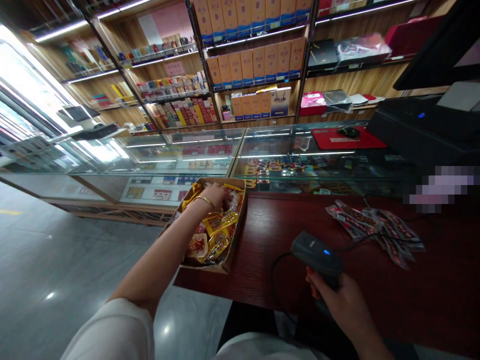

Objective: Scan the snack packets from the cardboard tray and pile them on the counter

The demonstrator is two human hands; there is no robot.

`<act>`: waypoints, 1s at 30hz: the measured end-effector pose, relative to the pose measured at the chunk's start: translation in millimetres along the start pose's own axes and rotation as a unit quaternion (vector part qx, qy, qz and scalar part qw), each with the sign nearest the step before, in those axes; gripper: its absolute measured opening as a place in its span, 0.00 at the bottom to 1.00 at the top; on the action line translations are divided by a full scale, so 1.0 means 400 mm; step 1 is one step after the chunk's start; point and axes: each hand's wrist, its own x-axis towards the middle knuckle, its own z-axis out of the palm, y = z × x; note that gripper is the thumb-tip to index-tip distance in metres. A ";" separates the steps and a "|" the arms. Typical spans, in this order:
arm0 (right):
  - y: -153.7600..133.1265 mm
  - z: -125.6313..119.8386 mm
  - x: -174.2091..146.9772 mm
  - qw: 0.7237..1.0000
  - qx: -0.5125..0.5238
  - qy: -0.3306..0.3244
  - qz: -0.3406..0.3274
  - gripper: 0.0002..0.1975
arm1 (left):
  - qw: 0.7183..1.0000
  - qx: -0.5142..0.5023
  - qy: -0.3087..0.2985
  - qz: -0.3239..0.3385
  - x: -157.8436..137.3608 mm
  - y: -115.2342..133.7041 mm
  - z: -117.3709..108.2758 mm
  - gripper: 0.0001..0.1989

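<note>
My right hand (pixel 343 300) is wrapped round the handle of a dark grey barcode scanner (pixel 315 250), which is held above the counter with a blue light lit on its top. My left hand (pixel 213 195), with a gold bangle on the wrist, reaches into an open cardboard box (pixel 242 220). Its fingers bend down among the packets beside a clear plastic packet (pixel 233 201), and their tips are hidden. Yellow snack packets (pixel 219 242) and a small tray-like pack of reddish food (pixel 197 246) lie in the box.
Several long clear-wrapped snack packets (pixel 375 225) lie on the dark red wooden counter (pixel 262 240), with a cable near them. Behind stands a glass display case (pixel 187 142) with a red mat (pixel 318 139) and mouse on top. Dark checkout equipment (pixel 423 130) is at the right.
</note>
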 end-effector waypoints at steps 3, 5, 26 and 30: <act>-0.003 -0.002 -0.004 1.000 -0.005 -0.001 0.000 0.20 | 0.986 0.129 -0.091 0.046 0.011 0.014 0.006 0.05; -0.002 -0.006 -0.004 1.000 -0.004 0.004 0.006 0.21 | 0.972 0.196 -0.110 0.067 0.011 0.025 -0.002 0.06; -0.034 -0.009 0.011 1.000 -0.004 0.008 0.013 0.21 | 0.889 -0.428 0.125 -0.102 -0.321 0.240 0.032 0.13; -0.039 -0.013 0.011 1.000 -0.008 0.011 0.026 0.21 | 0.617 -0.755 -0.066 -0.209 -0.349 0.295 0.156 0.17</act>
